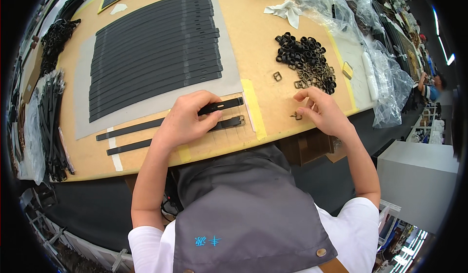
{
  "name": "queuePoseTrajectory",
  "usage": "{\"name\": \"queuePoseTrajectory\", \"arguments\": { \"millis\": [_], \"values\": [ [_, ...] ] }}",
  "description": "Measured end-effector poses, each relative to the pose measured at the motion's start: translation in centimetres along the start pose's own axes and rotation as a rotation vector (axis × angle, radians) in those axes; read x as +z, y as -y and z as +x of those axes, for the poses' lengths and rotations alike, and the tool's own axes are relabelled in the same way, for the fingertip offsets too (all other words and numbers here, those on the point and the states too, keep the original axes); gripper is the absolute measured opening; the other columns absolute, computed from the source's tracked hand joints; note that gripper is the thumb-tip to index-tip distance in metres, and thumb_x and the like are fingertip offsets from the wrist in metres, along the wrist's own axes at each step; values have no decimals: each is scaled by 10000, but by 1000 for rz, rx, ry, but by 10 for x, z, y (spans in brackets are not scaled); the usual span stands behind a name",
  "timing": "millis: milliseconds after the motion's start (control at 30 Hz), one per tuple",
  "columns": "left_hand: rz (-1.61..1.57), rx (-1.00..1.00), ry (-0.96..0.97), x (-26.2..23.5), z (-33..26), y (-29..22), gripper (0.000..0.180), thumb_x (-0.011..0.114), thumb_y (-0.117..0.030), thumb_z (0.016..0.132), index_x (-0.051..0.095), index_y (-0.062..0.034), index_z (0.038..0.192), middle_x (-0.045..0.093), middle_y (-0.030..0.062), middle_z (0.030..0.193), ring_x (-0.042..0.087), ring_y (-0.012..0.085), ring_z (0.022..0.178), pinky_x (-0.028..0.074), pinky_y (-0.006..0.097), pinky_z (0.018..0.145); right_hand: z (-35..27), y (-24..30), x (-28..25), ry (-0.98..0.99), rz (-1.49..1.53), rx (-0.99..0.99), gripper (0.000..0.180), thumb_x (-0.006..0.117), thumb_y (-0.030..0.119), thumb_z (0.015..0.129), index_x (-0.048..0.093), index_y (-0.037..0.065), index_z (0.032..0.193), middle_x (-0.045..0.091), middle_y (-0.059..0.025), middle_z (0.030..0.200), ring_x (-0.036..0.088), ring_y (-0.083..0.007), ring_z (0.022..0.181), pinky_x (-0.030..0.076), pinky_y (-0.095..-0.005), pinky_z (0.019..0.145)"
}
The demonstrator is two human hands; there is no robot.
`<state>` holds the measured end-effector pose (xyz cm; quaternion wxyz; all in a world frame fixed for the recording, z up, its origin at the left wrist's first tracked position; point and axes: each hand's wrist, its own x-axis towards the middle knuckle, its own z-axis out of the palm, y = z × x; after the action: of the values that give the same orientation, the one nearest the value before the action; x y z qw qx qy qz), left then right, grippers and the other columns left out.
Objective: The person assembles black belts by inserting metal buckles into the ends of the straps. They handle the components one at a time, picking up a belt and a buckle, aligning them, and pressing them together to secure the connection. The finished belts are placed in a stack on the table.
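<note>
A black belt strap point(131, 129) lies slantwise near the table's front edge. My left hand point(187, 117) is closed on it close to its slotted right end, thumb and fingers pinching it. Just below, a second black strap point(129, 147) runs alongside, with a metal buckle point(241, 120) at its right end, partly under my left hand. To the right, my right hand point(321, 112) has its fingers curled, thumb and fingertips at a small bronze-coloured buckle point(296, 116). Part of that buckle is covered by the thumb.
Many black straps point(156, 53) lie side by side on a grey sheet point(84, 112). A heap of black loops point(302, 48) and bronze buckles point(312, 75) sits beyond my right hand, with one loose buckle point(277, 76) beside it. Clear plastic bags point(390, 78) crowd the right edge; bundled straps point(48, 126) hang left.
</note>
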<state>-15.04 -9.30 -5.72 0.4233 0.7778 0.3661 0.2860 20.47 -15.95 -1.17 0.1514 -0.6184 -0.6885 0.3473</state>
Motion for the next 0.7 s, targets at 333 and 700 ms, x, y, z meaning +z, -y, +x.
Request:
{"name": "queuePoseTrajectory", "arguments": {
  "millis": [333, 700],
  "values": [
    [5, 29, -12, -1, -1, 1, 178, 751, -73, 863, 706, 37, 995, 678, 81, 822, 604, 151, 714, 477, 272, 594, 0, 7, 7, 141, -53, 152, 236, 817, 74, 845, 657, -16, 993, 624, -51, 844, 587, -128, 760, 504, -265, 700],
    [-27, 30, 26, -12, -7, -13, 157, 693, -22, 825, 707, 24, 975, 659, 89, 775, 588, 149, 629, 457, 288, 551, 29, 34, 48, 164, 808, -48, 145, 729, 171, 983, 651, 62, 1038, 592, 76, 869, 491, -8, 762, 400, -190, 687]
  ]
}}
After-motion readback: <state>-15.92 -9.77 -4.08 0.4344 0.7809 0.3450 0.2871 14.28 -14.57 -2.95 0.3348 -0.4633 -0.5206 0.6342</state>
